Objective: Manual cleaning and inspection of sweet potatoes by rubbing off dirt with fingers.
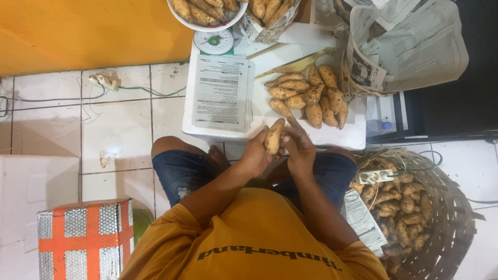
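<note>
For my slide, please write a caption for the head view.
Both hands, left hand and right hand, hold one sweet potato above a white box.

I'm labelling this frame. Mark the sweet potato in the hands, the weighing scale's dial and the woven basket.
sweet potato (273, 138): head view, middle of its bare skin between the hands.
weighing scale's dial (213, 41): head view, centre of the round face.
woven basket (456, 223): head view, right-hand rim.

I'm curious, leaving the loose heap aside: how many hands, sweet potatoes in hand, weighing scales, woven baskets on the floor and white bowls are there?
Hands: 2, left hand and right hand
Held sweet potato: 1
Weighing scale: 1
Woven floor basket: 1
White bowl: 1
Total: 6
</note>
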